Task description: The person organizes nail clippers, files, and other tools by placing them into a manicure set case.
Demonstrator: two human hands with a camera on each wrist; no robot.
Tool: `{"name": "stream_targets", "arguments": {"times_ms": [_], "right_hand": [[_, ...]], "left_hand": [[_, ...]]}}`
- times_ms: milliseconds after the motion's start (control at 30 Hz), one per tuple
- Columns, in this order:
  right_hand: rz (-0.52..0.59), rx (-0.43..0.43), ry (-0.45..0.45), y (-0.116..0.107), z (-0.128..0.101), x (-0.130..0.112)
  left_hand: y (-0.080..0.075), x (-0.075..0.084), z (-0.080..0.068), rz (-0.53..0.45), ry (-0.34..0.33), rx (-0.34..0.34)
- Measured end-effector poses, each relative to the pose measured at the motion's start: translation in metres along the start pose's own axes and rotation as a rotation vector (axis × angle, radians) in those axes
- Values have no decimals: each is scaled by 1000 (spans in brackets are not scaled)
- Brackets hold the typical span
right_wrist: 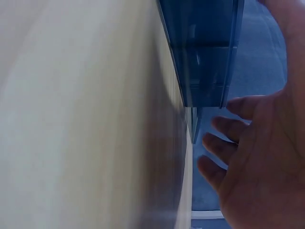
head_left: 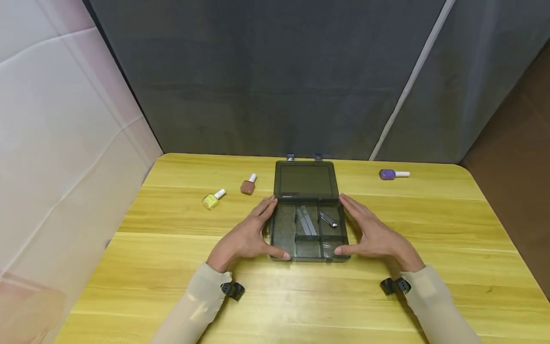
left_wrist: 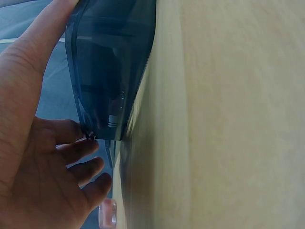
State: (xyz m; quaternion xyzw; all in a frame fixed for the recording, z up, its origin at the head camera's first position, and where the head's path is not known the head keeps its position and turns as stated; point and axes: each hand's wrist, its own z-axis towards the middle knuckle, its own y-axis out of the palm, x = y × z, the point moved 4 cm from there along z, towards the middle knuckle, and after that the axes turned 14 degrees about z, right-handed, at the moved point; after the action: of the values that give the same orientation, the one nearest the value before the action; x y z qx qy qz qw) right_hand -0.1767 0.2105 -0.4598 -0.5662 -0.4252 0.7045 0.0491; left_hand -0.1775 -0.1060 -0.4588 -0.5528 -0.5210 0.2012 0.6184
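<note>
- the box lies open on the table, lid flat behind the tray.
- left hand rests against the box's left side, fingers straight and slightly spread, thumb at the near corner.
- right hand mirrors it on the box's right side, fingers straight, thumb at the near corner.
- a clipper and a file lie inside the box.
- yellow bottle and brown bottle lie left of the box; purple bottle lies well right of it.
</note>
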Motion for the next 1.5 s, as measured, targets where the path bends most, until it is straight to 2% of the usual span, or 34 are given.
{"name": "stream_targets", "arguments": {"times_ms": [367, 900, 1100, 1300, 1500], "right_hand": [[45, -51, 16, 2, 1, 0], [73, -45, 2, 3, 1, -1], [67, -35, 16, 3, -1, 3], [90, -35, 28, 2, -1, 5], [107, -42, 30, 1, 4, 2]], "left_hand": [[-1, -2, -1, -11, 3, 10], [-1, 0, -1, -12, 15, 9], [-6, 1, 0, -11, 44, 23], [-21, -9, 0, -22, 22, 111], [-43, -26, -1, -26, -22, 266]]}}
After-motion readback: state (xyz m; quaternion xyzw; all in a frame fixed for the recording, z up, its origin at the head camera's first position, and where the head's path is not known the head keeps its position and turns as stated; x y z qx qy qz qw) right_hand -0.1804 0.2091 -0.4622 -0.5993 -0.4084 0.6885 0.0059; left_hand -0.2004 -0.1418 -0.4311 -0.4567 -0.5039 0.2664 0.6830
